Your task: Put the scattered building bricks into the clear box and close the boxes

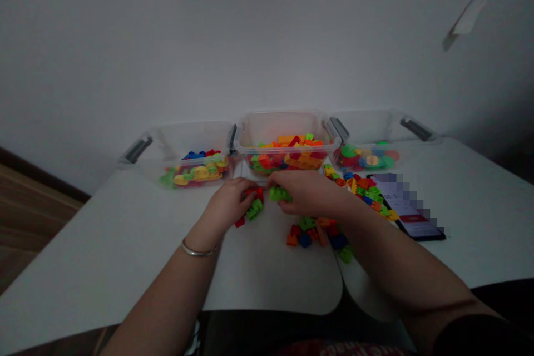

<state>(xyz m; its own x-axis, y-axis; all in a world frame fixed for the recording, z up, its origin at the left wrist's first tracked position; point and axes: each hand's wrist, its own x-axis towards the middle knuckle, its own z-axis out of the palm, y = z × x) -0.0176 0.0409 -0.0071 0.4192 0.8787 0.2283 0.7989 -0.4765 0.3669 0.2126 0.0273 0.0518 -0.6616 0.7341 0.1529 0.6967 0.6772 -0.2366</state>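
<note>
My right hand [311,192] reaches in from the right, its fingers closed around a light green toy brick [280,194] just above the white table. To its left, my left hand [228,203], with a silver bangle on the wrist, has its fingers curled onto a red toy brick [256,194]. A second green brick [254,209] sits against that red one, and another bit of red shows under the palm. Whether these pieces are joined is hard to make out. Nearer to me, below my right hand, lies a small pile of mixed bricks [306,235].
Along the wall stand three clear plastic boxes: the left box [187,142], the middle box [287,117] and the right box [367,122], all with colourful pieces inside. More loose bricks [369,192] spread beside a phone or tablet [413,217] on the right. A seam splits the table [267,283].
</note>
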